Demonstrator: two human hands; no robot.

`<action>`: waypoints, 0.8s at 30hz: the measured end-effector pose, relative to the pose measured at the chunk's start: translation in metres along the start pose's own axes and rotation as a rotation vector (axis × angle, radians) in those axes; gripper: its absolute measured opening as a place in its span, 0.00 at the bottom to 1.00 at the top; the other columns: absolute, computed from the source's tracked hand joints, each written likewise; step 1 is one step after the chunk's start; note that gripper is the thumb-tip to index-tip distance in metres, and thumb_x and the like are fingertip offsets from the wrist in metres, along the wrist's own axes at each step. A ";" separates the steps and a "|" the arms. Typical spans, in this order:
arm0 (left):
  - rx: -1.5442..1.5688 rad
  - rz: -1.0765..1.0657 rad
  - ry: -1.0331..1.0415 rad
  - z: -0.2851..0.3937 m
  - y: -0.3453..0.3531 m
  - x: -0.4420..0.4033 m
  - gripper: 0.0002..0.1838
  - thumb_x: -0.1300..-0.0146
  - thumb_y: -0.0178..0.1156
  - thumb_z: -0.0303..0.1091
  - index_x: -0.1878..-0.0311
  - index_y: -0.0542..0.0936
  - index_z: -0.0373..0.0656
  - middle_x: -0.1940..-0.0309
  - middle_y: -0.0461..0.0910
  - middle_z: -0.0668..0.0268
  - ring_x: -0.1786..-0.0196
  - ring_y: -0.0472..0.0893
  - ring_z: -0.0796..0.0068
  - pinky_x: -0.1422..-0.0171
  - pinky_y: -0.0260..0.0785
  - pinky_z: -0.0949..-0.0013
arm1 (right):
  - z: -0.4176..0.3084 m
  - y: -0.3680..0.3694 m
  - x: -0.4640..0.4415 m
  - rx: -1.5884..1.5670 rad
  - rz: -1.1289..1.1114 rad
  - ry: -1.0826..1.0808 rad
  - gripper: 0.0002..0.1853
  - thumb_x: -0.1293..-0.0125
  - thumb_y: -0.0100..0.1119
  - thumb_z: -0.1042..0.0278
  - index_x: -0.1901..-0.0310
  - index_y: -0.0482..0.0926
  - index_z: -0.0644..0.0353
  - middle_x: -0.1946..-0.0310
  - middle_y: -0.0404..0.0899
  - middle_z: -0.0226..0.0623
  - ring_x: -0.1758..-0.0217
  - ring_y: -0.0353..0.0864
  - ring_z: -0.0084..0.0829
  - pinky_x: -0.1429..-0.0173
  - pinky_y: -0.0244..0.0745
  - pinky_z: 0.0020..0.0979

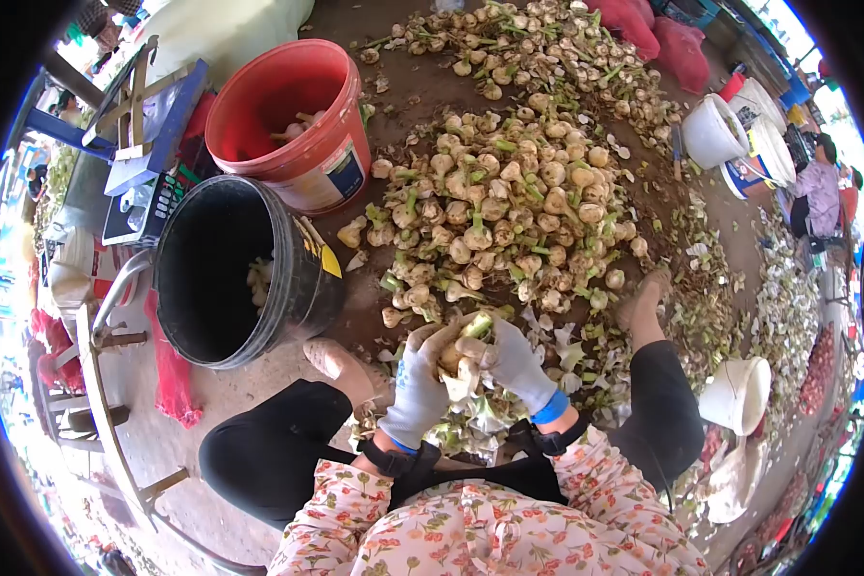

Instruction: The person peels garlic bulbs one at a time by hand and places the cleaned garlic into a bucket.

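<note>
Between my two gloved hands, in front of my body, is a garlic bulb (459,357) with a green stem stub and loose pale skin hanging off it. My left hand (420,389) is closed around its left side. From the right, the fingers of my right hand (515,365) pinch the bulb near its stem. Both gloves are light grey with blue cuffs. Just beyond my hands lies a large heap of garlic bulbs (509,202) with short green stems. Shed garlic skins (480,422) cover the ground beneath my hands.
A black bucket (307,278) with some garlic inside stands left, beside a red bucket (298,187) also holding bulbs. White buckets (715,134) stand at the right, with a white container (736,396) lower down. A wooden ladder-like frame (115,413) lies left. Another person (821,197) sits far right.
</note>
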State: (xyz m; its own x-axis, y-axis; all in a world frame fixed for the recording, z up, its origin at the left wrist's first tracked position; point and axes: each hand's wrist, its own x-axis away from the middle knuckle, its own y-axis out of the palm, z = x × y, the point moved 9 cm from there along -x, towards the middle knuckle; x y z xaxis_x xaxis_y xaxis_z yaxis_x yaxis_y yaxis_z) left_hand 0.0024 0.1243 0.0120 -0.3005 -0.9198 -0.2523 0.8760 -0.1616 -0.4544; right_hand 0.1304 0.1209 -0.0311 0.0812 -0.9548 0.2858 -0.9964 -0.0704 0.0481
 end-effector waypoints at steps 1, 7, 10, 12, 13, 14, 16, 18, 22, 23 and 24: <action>-0.006 -0.012 -0.008 0.003 -0.001 0.001 0.29 0.54 0.72 0.33 0.46 0.75 0.41 0.52 0.73 0.56 0.49 0.75 0.59 0.44 0.68 0.64 | -0.002 0.003 0.000 0.040 -0.011 0.004 0.13 0.35 0.59 0.62 0.58 0.74 0.65 0.75 0.75 0.27 0.74 0.74 0.18 0.71 0.69 0.20; -0.032 -0.064 -0.043 0.011 -0.004 0.008 0.31 0.57 0.74 0.35 0.46 0.76 0.43 0.53 0.74 0.57 0.49 0.75 0.59 0.45 0.69 0.64 | -0.004 0.008 0.013 -0.075 -0.082 -0.008 0.13 0.36 0.61 0.62 0.60 0.74 0.63 0.72 0.76 0.27 0.72 0.72 0.15 0.69 0.68 0.19; 0.066 -0.117 -0.099 0.008 -0.004 0.008 0.33 0.58 0.74 0.33 0.45 0.76 0.41 0.51 0.74 0.58 0.47 0.75 0.65 0.45 0.69 0.66 | -0.012 0.002 0.018 0.007 -0.120 -0.060 0.12 0.36 0.60 0.64 0.58 0.76 0.63 0.69 0.77 0.27 0.69 0.72 0.14 0.67 0.68 0.19; 0.376 -0.136 -0.229 -0.005 -0.001 0.011 0.33 0.59 0.74 0.30 0.45 0.75 0.40 0.51 0.75 0.61 0.49 0.76 0.70 0.45 0.69 0.67 | -0.019 0.001 0.023 0.047 -0.156 -0.054 0.12 0.36 0.59 0.65 0.56 0.76 0.63 0.68 0.78 0.28 0.66 0.73 0.16 0.63 0.69 0.20; 0.530 -0.144 -0.295 -0.008 0.002 0.013 0.33 0.59 0.74 0.28 0.44 0.75 0.39 0.52 0.76 0.62 0.49 0.76 0.72 0.45 0.68 0.68 | -0.025 0.002 0.026 0.066 -0.175 -0.051 0.12 0.36 0.59 0.66 0.55 0.76 0.63 0.67 0.78 0.28 0.64 0.73 0.16 0.61 0.70 0.21; 0.905 -0.188 -0.553 -0.016 0.014 0.025 0.31 0.55 0.71 0.26 0.44 0.75 0.36 0.57 0.78 0.64 0.53 0.77 0.77 0.45 0.69 0.71 | -0.025 0.002 0.029 0.071 -0.198 0.051 0.12 0.36 0.59 0.69 0.54 0.76 0.64 0.66 0.78 0.30 0.64 0.73 0.18 0.59 0.71 0.22; 1.148 -0.234 -0.567 -0.025 0.016 0.027 0.24 0.45 0.64 0.38 0.47 0.74 0.37 0.61 0.80 0.63 0.60 0.81 0.73 0.57 0.74 0.72 | -0.037 0.001 0.029 0.107 -0.139 -0.252 0.11 0.37 0.59 0.72 0.53 0.76 0.64 0.65 0.77 0.29 0.64 0.74 0.18 0.60 0.71 0.22; 1.427 -0.329 -0.838 -0.031 0.035 0.041 0.27 0.39 0.53 0.56 0.52 0.75 0.39 0.65 0.80 0.62 0.68 0.81 0.73 0.73 0.72 0.74 | -0.029 0.000 0.033 0.179 -0.090 -0.386 0.12 0.37 0.58 0.75 0.52 0.75 0.64 0.64 0.78 0.30 0.64 0.74 0.18 0.60 0.71 0.22; 1.462 -0.317 -0.867 -0.033 0.036 0.045 0.33 0.37 0.47 0.64 0.46 0.73 0.43 0.61 0.80 0.63 0.66 0.80 0.73 0.70 0.71 0.76 | -0.021 -0.002 0.036 0.144 -0.007 -0.290 0.14 0.38 0.57 0.77 0.50 0.74 0.64 0.62 0.78 0.33 0.61 0.76 0.21 0.58 0.73 0.23; 1.342 -0.197 -0.849 -0.034 0.035 0.044 0.33 0.38 0.48 0.65 0.44 0.71 0.45 0.59 0.80 0.64 0.65 0.81 0.73 0.71 0.70 0.77 | -0.023 -0.001 0.037 0.073 0.014 -0.254 0.15 0.38 0.58 0.77 0.49 0.73 0.65 0.62 0.78 0.34 0.60 0.77 0.22 0.57 0.73 0.24; 1.221 -0.081 -0.827 -0.035 0.028 0.042 0.33 0.38 0.48 0.65 0.41 0.69 0.48 0.58 0.79 0.65 0.65 0.81 0.72 0.72 0.69 0.79 | -0.007 0.000 0.034 -0.182 0.019 -0.113 0.15 0.38 0.59 0.76 0.49 0.73 0.66 0.65 0.76 0.32 0.62 0.76 0.20 0.61 0.73 0.23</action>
State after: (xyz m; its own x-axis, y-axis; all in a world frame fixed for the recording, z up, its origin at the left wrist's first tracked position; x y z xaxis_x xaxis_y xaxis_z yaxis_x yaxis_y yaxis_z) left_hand 0.0010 0.0939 -0.0416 -0.4347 -0.7642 0.4765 0.7617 -0.0297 0.6472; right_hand 0.1333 0.0902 -0.0151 0.0492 -0.9825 0.1798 -0.9758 -0.0089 0.2184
